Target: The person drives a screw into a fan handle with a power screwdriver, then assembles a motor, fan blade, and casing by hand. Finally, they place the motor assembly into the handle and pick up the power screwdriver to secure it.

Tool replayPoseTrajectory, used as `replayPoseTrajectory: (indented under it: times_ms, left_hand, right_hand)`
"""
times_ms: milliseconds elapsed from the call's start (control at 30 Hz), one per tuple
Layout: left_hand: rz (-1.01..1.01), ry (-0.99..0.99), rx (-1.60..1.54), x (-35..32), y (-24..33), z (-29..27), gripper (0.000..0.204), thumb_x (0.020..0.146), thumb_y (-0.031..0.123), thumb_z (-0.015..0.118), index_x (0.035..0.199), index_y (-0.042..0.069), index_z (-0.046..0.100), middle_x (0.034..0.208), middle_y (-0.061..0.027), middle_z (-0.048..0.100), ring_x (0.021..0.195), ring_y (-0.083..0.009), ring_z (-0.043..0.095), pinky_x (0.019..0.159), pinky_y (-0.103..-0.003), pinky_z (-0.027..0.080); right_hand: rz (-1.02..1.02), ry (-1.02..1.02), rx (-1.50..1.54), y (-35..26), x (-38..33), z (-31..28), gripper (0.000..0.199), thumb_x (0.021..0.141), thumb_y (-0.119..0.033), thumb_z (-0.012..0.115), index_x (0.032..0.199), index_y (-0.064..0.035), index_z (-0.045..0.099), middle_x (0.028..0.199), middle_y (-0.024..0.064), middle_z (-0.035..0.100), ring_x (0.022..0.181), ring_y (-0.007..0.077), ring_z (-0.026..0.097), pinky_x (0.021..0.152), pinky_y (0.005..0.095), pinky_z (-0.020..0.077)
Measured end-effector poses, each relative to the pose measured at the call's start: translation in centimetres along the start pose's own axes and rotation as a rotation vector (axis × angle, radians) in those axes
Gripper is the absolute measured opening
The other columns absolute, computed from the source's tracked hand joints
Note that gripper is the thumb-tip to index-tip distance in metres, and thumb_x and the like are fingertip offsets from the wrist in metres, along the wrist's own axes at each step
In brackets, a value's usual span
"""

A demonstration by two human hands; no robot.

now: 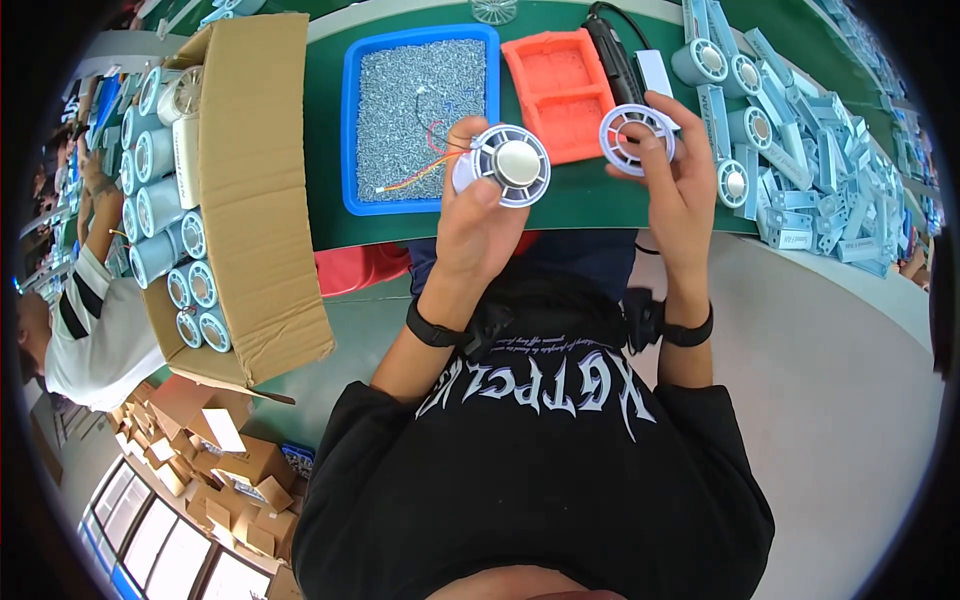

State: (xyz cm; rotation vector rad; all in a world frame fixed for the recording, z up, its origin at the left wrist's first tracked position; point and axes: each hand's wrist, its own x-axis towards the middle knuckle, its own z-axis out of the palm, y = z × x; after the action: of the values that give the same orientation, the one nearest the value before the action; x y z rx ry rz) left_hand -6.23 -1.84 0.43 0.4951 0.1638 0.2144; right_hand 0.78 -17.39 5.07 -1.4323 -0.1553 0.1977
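Observation:
My left hand (472,222) is closed around a small round fan motor unit (518,163) with a spoked pale frame and a silver disc at its centre. Thin red, yellow and black wires (420,176) trail from it to the left, over a blue tray (350,130) of small metal screws (415,105). To the right, my right hand (685,195) grips a round, spoked pale cover (608,138) between thumb and fingers. The two parts are held apart above the table's near edge.
Behind my hands lie an orange two-part tray (560,95) and a black corded power tool (612,55). An open cardboard box (255,190) of pale blue cylindrical fans stands left. Pale blue housings (820,180) pile up at right. Another person (105,320) works far left.

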Motion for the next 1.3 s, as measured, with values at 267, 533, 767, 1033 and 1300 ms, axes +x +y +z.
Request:
replayPoseTrajectory:
  times_ms: [267, 533, 767, 1033, 1300]
  left_hand:
    - [-0.152, -0.103, -0.142, 0.2, 0.8, -1.3, 0.054, 0.068, 0.021, 0.071, 0.115, 0.011, 0.046, 0.114, -0.0156, 0.053, 0.108, -0.0316, 0.054, 0.092, -0.04, 0.047]
    - [-0.075, -0.184, -0.193, -0.1, 1.1, -1.0, 0.05, 0.07, 0.022, 0.071, 0.113, 0.012, 0.047, 0.117, -0.0151, 0.05, 0.109, -0.0305, 0.053, 0.094, -0.041, 0.046]
    - [-0.147, -0.132, -0.328, -0.1, 1.1, -0.8, 0.05, 0.071, 0.02, 0.071, 0.113, 0.012, 0.046, 0.117, -0.014, 0.049, 0.11, -0.0277, 0.052, 0.095, -0.041, 0.044]
    - [-0.044, -0.14, -0.157, -0.4, 0.1, 0.7, 0.057, 0.072, 0.022, 0.073, 0.116, 0.013, 0.037, 0.116, -0.0111, 0.046, 0.106, -0.0224, 0.051, 0.091, -0.034, 0.045]
    - [-0.051, -0.238, -0.091, -2.6, -3.8, 1.1, 0.058, 0.072, 0.016, 0.074, 0.116, 0.011, 0.036, 0.114, -0.0066, 0.042, 0.106, -0.017, 0.048, 0.09, -0.03, 0.042]
  right_hand:
    - [-0.493, -0.169, -1.37, -1.3, 11.1, -0.8, 0.032, 0.086, -0.015, 0.049, 0.117, -0.0084, 0.054, 0.099, 0.0169, 0.064, 0.077, 0.0356, 0.062, 0.067, 0.0381, 0.0492]
    - [-0.562, -0.371, -1.486, 8.0, 21.4, 3.5, 0.02, 0.081, -0.013, 0.046, 0.085, -0.0006, 0.061, 0.078, 0.0241, 0.061, 0.073, 0.039, 0.061, 0.065, 0.0472, 0.0486]
    - [-0.443, -0.546, -1.284, 6.2, 21.5, 1.0, 0.041, 0.08, -0.017, 0.053, 0.119, -0.0079, 0.053, 0.108, 0.018, 0.061, 0.093, 0.0298, 0.061, 0.081, 0.0338, 0.0474]
    - [-0.068, -0.562, -0.257, -2.8, 1.0, 1.1, 0.079, 0.075, -0.022, 0.069, 0.139, -0.0069, 0.025, 0.134, 0.0159, 0.041, 0.124, 0.0264, 0.041, 0.1, 0.0389, 0.0357]
    - [-0.481, -0.232, -0.503, 4.0, -4.7, 1.0, 0.082, 0.063, -0.019, 0.081, 0.129, -0.0037, 0.035, 0.124, 0.0166, 0.048, 0.116, 0.0274, 0.047, 0.097, 0.0401, 0.0378]
